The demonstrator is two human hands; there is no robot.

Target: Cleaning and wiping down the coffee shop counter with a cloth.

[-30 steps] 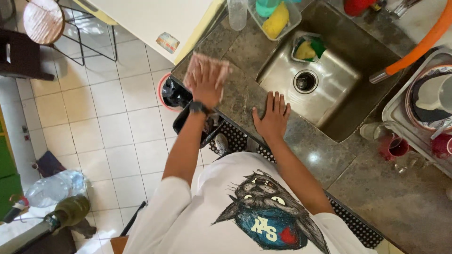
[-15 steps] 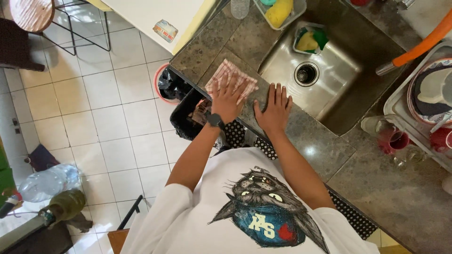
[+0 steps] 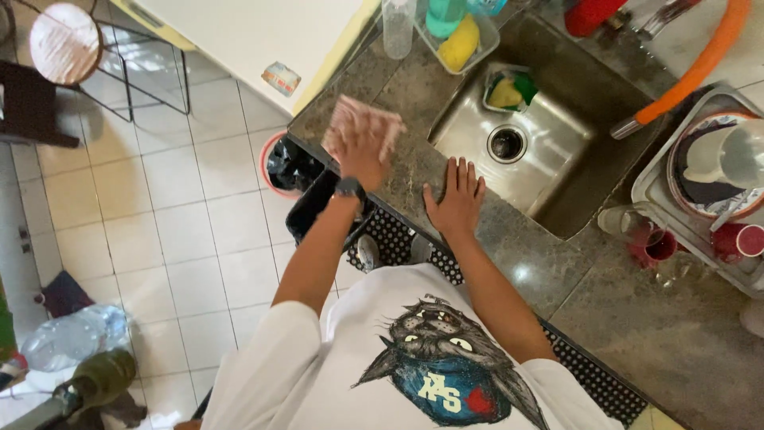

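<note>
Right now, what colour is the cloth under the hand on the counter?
Pale pink. The cloth lies under the left hand on the grey stone counter, seen from the head camera.

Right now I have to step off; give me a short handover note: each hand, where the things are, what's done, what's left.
Left hand: flat on a pink cloth, pressing it to the stone counter left of the sink.
Right hand: fingers spread, braced bare on the counter edge.
Sponges sit in the sink's corner tray.
Done or left: the counter shows no visible dirt, so I cannot tell how much is wiped.
</note>
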